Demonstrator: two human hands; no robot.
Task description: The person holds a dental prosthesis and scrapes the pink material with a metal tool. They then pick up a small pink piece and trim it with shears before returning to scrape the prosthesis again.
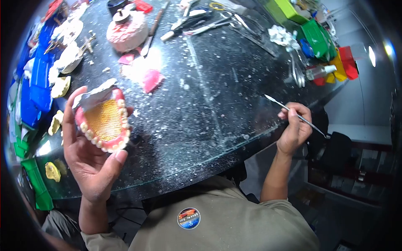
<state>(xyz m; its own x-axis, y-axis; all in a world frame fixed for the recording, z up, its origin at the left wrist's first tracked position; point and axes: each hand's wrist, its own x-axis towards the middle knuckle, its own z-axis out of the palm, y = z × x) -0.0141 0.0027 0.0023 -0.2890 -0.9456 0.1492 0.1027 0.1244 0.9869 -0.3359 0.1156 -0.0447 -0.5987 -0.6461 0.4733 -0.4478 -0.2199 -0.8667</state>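
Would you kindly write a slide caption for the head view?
At a speckled dark table, the left hand holds a denture, the right hand a slim tool.

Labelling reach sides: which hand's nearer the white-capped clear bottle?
Right. The right hand, holding a metal carving tool, is below and slightly left of the bottle in view; the left hand, holding the denture, is much farther left.
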